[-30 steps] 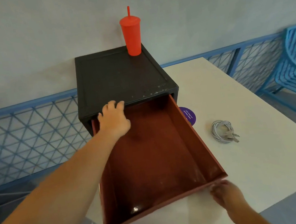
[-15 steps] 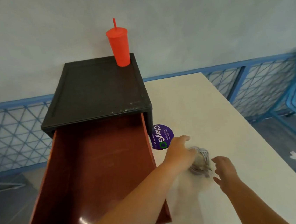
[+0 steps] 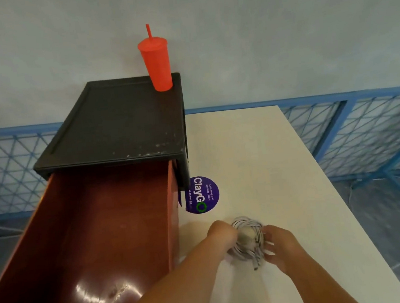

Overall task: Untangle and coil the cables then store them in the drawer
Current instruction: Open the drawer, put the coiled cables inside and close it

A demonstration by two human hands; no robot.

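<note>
A coiled grey-white cable lies on the white table, just right of the drawer. My left hand grips the coil's left side. My right hand holds its right side with curled fingers. A plug end sticks out at the coil's near edge. The red-brown drawer stands pulled far out of the black cabinet, its inside bare.
A red tumbler with a straw stands on the cabinet's back right corner. A purple round sticker lies on the table beside the cabinet. Blue mesh railing runs behind and to the right of the table.
Both hands left the drawer and went to the cable coil; now each grips one side of it. The view has swung right and closer to the coil.
</note>
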